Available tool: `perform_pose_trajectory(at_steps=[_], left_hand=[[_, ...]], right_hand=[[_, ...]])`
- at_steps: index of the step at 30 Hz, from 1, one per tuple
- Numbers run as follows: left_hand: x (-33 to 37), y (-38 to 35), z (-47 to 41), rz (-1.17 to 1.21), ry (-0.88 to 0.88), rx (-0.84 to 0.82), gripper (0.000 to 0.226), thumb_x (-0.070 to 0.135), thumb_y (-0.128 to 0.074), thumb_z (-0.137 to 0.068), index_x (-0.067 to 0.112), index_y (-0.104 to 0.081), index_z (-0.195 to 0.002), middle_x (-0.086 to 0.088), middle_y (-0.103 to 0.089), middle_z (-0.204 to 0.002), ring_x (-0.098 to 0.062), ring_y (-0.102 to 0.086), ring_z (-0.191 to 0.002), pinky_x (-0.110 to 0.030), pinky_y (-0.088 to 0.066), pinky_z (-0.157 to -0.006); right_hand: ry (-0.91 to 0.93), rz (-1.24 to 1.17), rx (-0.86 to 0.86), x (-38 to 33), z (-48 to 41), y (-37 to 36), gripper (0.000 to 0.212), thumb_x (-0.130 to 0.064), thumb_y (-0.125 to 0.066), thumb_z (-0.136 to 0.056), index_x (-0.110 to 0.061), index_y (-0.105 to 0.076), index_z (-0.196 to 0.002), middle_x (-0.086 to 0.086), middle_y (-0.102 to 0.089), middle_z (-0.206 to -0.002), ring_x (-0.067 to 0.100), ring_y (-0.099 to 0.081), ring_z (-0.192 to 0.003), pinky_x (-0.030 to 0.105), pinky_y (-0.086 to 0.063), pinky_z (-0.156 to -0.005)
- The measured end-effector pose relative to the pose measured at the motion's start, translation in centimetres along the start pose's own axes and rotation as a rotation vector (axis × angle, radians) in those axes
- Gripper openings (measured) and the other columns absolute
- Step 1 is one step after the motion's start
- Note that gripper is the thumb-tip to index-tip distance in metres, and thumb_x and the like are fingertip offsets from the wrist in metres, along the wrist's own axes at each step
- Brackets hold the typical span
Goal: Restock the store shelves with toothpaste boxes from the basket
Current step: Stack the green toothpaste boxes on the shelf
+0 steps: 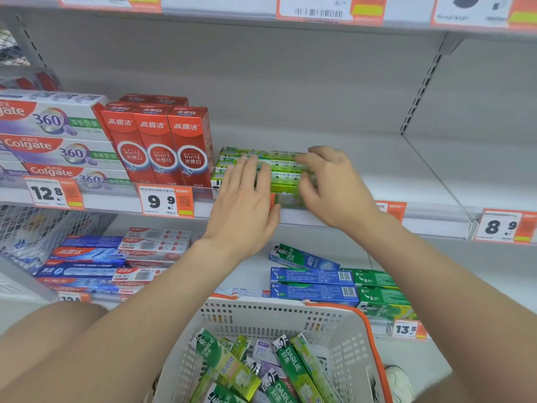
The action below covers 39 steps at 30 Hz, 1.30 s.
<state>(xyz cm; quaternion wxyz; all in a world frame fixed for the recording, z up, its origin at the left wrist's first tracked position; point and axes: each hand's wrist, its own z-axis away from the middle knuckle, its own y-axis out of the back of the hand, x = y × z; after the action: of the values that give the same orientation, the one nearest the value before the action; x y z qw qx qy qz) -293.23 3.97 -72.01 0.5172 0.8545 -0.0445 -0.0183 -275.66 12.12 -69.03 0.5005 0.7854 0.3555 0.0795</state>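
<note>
A stack of green toothpaste boxes (279, 170) lies flat on the middle shelf (406, 175), just right of the upright red boxes (158, 146). My left hand (247, 205) rests with straight fingers against the stack's front left. At the stack's right end, my right hand (334, 184) has its fingers curled around the boxes. Below, a white basket with an orange rim (348, 333) holds several green Darlie toothpaste boxes (290, 370) lying loose.
Colgate 360 boxes (55, 141) fill the shelf's left. The shelf to the right of the green stack is bare. On the lower shelf sit blue and red boxes (110, 263) and blue and green Darlie boxes (334, 283). Price tags line the shelf edges.
</note>
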Motion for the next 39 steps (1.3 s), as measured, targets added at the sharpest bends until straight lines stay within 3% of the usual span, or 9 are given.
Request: perform_pose_trajectory(at_steps=[3, 5, 8, 11, 17, 21, 29, 34, 39], left_hand=[[1.3, 0.6, 1.5, 0.077, -0.099, 0.176, 0.033, 0.022, -0.063, -0.083, 0.005, -0.056, -0.11, -0.017, -0.053, -0.114, -0.038, -0.049, -0.106, -0.047, -0.043, -0.089], [2.2, 0.5, 2.9, 0.13, -0.071, 0.11, 0.026, 0.022, -0.063, -0.081, 0.011, -0.051, -0.102, -0.01, -0.053, -0.103, -0.033, -0.047, -0.093, -0.044, -0.04, -0.076], [2.9, -1.5, 5.6, 0.231, -0.022, -0.318, 0.022, 0.03, -0.059, -0.093, 0.02, -0.046, -0.107, -0.003, -0.065, -0.096, -0.034, -0.06, -0.087, -0.044, -0.048, -0.068], [2.8, -4.7, 8.6, 0.189, -0.11, -0.825, 0.031, 0.041, -0.058, -0.098, 0.027, -0.051, -0.125, -0.003, -0.068, -0.11, -0.031, -0.065, -0.1, -0.044, -0.056, -0.082], [2.9, -11.2, 15.6, 0.033, -0.139, -1.289, 0.044, 0.035, -0.061, -0.101, 0.018, -0.054, -0.141, -0.008, -0.061, -0.136, -0.03, -0.063, -0.116, -0.044, -0.055, -0.096], [2.2, -14.8, 20.4, -0.043, -0.112, -1.378, 0.056, 0.034, -0.073, -0.094, 0.014, -0.052, -0.143, -0.007, -0.058, -0.137, -0.03, -0.062, -0.119, -0.045, -0.057, -0.097], [1.1, -18.3, 23.9, -0.182, -0.207, -1.36, 0.142, 0.05, -0.098, -0.06, 0.024, -0.006, -0.165, -0.004, -0.019, -0.169, -0.043, -0.019, -0.154, -0.068, -0.027, -0.12], [0.5, -18.6, 24.7, -0.178, -0.325, -1.287, 0.124, 0.051, -0.094, -0.066, 0.016, -0.021, -0.16, -0.012, -0.038, -0.158, -0.037, -0.037, -0.147, -0.062, -0.014, -0.127], [-0.5, -18.1, 24.7, -0.081, -0.382, -1.222, 0.118, 0.064, -0.087, -0.065, 0.015, -0.03, -0.155, -0.01, -0.045, -0.151, -0.032, -0.048, -0.136, -0.051, -0.03, -0.122]], right_hand=[[0.07, 0.016, 0.056, -3.2, 3.6, 1.4, 0.026, -0.024, -0.049, -0.085, -0.015, -0.071, -0.095, 0.008, -0.062, -0.097, 0.033, -0.056, -0.093, 0.043, -0.047, -0.082], [0.065, 0.105, -0.137, -4.9, 6.3, 1.9, 0.019, -0.026, -0.048, -0.085, -0.018, -0.065, -0.084, 0.007, -0.061, -0.086, 0.033, -0.059, -0.085, 0.042, -0.047, -0.072], [-0.019, 0.194, -0.633, -5.6, 10.2, 1.6, 0.021, -0.029, -0.048, -0.096, -0.019, -0.046, -0.077, 0.009, -0.056, -0.085, 0.035, -0.058, -0.081, 0.037, -0.04, -0.066], [0.0, 0.285, -1.02, -5.1, 14.2, 0.6, 0.02, -0.026, -0.045, -0.102, -0.016, -0.04, -0.085, 0.003, -0.039, -0.081, 0.029, -0.05, -0.076, 0.036, -0.041, -0.07], [0.052, 0.349, -1.309, -4.7, 19.1, -1.1, 0.028, -0.012, -0.047, -0.098, -0.012, -0.057, -0.125, 0.01, -0.061, -0.115, 0.029, -0.064, -0.095, 0.039, -0.053, -0.072], [0.109, 0.33, -1.335, -5.5, 20.1, -2.2, 0.018, -0.009, -0.047, -0.098, -0.012, -0.057, -0.112, 0.005, -0.055, -0.097, 0.027, -0.061, -0.085, 0.036, -0.046, -0.062], [0.201, 0.305, -1.267, -6.6, 18.4, -3.9, 0.018, -0.01, -0.048, -0.099, -0.016, -0.052, -0.115, 0.0, -0.037, -0.082, 0.017, -0.044, -0.064, 0.035, -0.041, -0.06], [0.237, 0.339, -1.26, -6.6, 17.5, -4.6, 0.035, -0.012, -0.049, -0.1, -0.02, -0.053, -0.134, -0.002, -0.04, -0.083, 0.016, -0.047, -0.065, 0.033, -0.037, -0.053], [0.222, 0.322, -1.261, -6.4, 17.5, -4.9, 0.037, -0.013, -0.046, -0.101, -0.02, -0.05, -0.137, 0.0, -0.042, -0.089, 0.02, -0.052, -0.073, 0.036, -0.042, -0.06]])
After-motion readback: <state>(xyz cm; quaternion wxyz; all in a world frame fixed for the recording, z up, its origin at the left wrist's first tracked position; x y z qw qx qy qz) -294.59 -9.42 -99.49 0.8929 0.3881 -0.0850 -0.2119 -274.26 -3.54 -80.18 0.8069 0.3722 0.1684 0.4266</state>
